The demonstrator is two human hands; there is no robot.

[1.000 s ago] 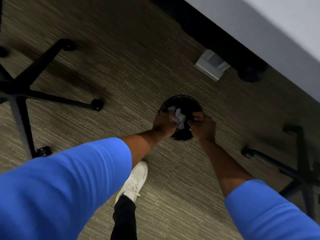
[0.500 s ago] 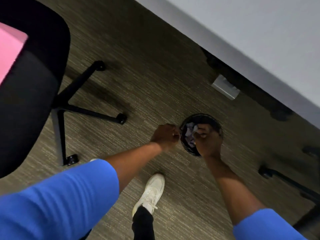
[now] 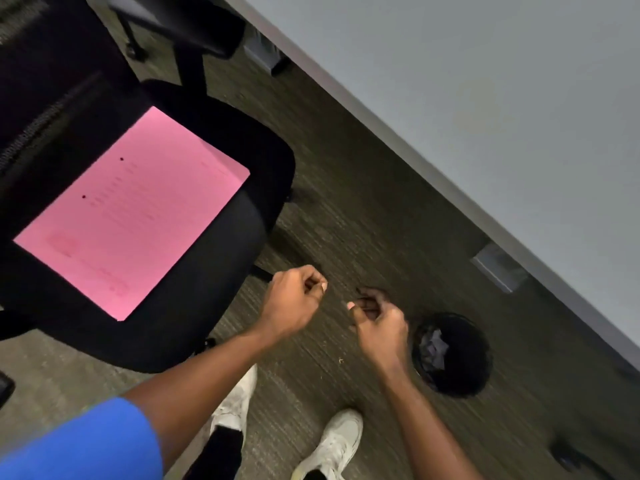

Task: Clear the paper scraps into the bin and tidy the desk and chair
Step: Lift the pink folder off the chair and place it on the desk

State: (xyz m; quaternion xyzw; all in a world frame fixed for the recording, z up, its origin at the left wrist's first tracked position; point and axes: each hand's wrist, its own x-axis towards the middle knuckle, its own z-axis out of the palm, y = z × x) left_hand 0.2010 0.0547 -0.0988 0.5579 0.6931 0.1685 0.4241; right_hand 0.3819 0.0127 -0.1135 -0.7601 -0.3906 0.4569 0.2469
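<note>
Head view, looking down at a carpeted floor [image 3: 346, 216] beside 1 grey desk [image 3: 485, 116]. 2 bare hands are raised over the carpet, near each other but not touching. Left hand [image 3: 294, 299]: fingers loosely curled toward the palm, holding nothing that can be seen. Right hand [image 3: 375, 317]: fingers likewise half curled, with no object visible in it; whether a small scrap sits inside the curl cannot be told.

1 round black bin [image 3: 453, 355] stands on the carpet just right of the right hand, close to the desk edge. Crumpled paper scraps [image 3: 433, 348] lie inside it, grey in the shadow; their number cannot be counted.

1 black office chair [image 3: 214, 271] occupies the left side, with 1 pink sheet [image 3: 131, 213] lying flat on its seat, faint print on it unreadable.

2 white shoes show at the bottom: one [image 3: 235, 400] partly hidden behind the left forearm, the other [image 3: 332, 445] pointing toward the bin. 1 blue sleeve [image 3: 79, 445] covers the left upper arm.
</note>
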